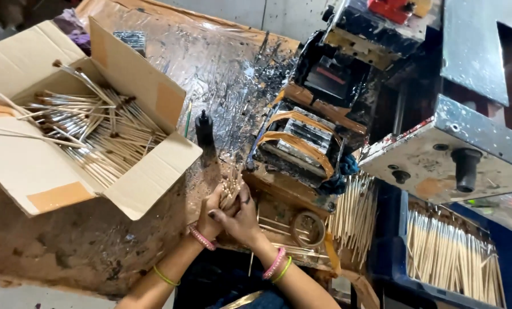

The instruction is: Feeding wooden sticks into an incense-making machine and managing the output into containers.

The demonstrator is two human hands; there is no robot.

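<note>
1. Head view: we see both hands closed round one bundle of thin sticks [230, 191], near the front edge of the worktable [96, 246], just left of the paint-smeared machine [307, 143].
2. Our left hand [210, 216] wraps the bundle's lower end from the left; our right hand [241, 217] is pressed against it from the right, fingers curled over the sticks.
3. The bundle's long axis runs up and away from us, tips leaning slightly right, towards the machine's near corner.
4. Neither hand is nearer; both touch the sticks.
5. The open cardboard box [147, 183] of tipped sticks sits well apart at the table's left; the blue tray [390, 252] of plain sticks lies to the right.
</note>
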